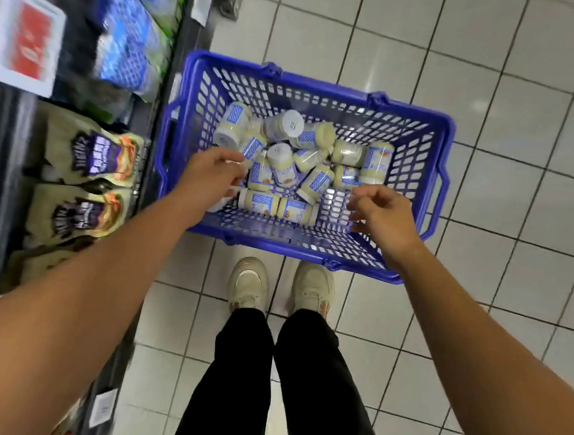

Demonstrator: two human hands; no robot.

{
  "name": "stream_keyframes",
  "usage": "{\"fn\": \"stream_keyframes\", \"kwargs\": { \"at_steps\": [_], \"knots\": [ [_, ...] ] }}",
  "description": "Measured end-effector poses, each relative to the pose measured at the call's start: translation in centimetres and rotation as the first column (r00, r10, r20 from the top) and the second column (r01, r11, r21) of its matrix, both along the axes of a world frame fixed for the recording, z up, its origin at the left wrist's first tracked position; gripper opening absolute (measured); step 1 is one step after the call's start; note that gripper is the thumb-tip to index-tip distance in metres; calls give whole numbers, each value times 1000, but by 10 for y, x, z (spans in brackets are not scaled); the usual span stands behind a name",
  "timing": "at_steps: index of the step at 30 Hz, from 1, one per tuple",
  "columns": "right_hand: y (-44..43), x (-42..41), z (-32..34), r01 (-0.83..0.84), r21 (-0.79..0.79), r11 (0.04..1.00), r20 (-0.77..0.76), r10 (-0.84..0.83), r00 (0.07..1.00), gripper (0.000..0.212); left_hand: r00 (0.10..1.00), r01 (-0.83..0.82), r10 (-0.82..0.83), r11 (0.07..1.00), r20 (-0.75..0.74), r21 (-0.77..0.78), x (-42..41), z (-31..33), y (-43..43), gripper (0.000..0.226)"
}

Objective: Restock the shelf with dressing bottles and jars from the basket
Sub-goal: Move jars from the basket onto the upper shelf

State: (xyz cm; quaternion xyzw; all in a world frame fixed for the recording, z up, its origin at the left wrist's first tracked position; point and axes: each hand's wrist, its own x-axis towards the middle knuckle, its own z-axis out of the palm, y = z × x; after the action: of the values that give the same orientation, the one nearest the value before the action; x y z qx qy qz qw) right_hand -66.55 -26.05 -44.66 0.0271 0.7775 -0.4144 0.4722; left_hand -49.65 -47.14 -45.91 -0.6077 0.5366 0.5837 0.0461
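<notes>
A blue plastic basket (pixel 423 132) stands on the tiled floor, right of the shelf (pixel 6 147). Several jars of pale dressing (pixel 312 181) with blue-and-white labels and white lids lie jumbled inside it. My left hand (pixel 210 173) reaches over the basket's left side, fingers loosely curled just above the jars, holding nothing that I can see. My right hand (pixel 379 211) hovers over the basket's near right part, fingers relaxed and spread, apart from the jars.
The shelf on the left holds dark-labelled pouches (pixel 91 157) and blue-white packs (pixel 127 47), with a red-and-white price card (pixel 26 37) at its edge. My feet in pale shoes (pixel 249 283) stand just in front of the basket. White floor tiles (pixel 528 99) stretch to the right.
</notes>
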Motion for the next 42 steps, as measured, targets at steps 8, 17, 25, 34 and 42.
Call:
{"fn": "stream_keyframes", "kwargs": {
  "at_steps": [8, 17, 25, 34, 42],
  "knots": [
    [0, -25, -122, -91, 428, 899, -254, 216, 943, 37, 950, 247, -157, 907, 271, -342, 13, -111, -29, 60],
    [-34, -37, -186, -27, 625, 780, -408, 355, 841, 65, 888, 381, -296, 901, 351, -206, 2, -173, -25, 80],
    [-43, -35, -211, 62, 664, 745, -357, 243, 902, 74, 909, 303, -230, 937, 347, -173, -9, -196, -30, 71],
    [-15, -27, -194, 219, 264, 939, -407, -98, 908, 40, 967, 134, -78, 965, 241, -226, -2, -170, -19, 57],
    [5, -11, -153, 5, 5, 1000, -301, -3, 954, 47, 995, 99, -103, 954, -1, -284, 9, -135, -1, 53]
  ]
}}
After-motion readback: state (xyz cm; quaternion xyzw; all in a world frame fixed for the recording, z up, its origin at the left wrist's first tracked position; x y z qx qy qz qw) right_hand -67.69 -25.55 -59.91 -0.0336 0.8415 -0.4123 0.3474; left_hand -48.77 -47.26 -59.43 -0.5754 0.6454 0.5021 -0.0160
